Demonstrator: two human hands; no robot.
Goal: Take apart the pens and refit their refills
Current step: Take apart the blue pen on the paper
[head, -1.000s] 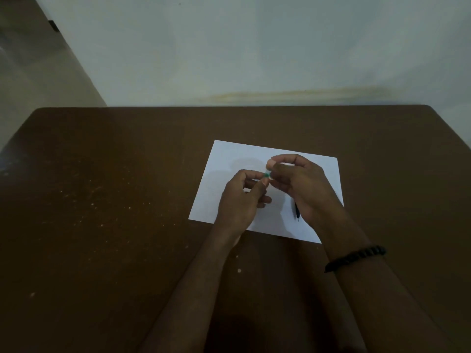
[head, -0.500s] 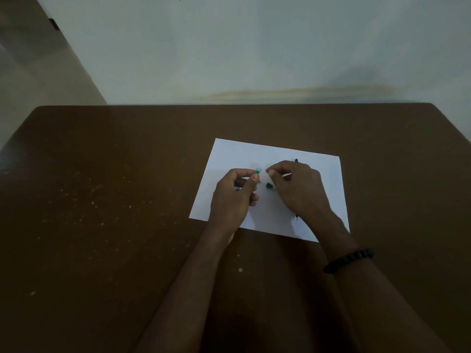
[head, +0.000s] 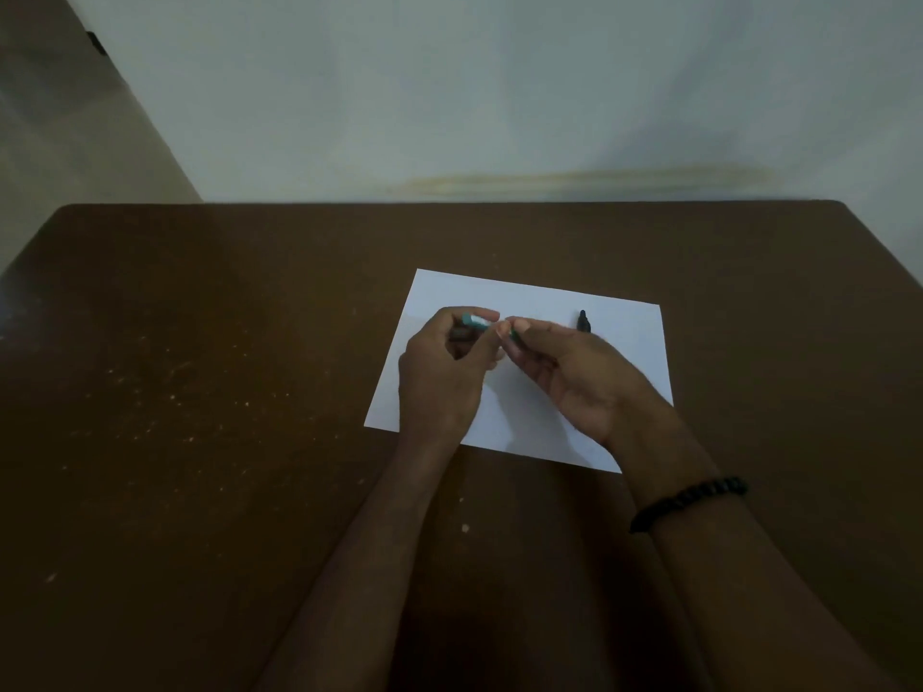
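Both hands hover over a white sheet of paper (head: 539, 302) on the brown table. My left hand (head: 439, 377) pinches a short teal and white pen piece (head: 474, 320) between thumb and fingers. My right hand (head: 574, 377) pinches a small green pen part (head: 513, 335) at its fingertips, close to the left hand's piece. A dark pen (head: 583, 321) lies on the paper, its tip showing beyond my right hand; the rest is hidden under the hand.
The brown table (head: 200, 392) has pale specks on its left half and ends at a pale wall at the back. A black bead bracelet (head: 689, 501) circles my right wrist.
The hands have lifted slightly and come back together after parting the two green pieces. The dark pen's tip now shows beyond my right hand.
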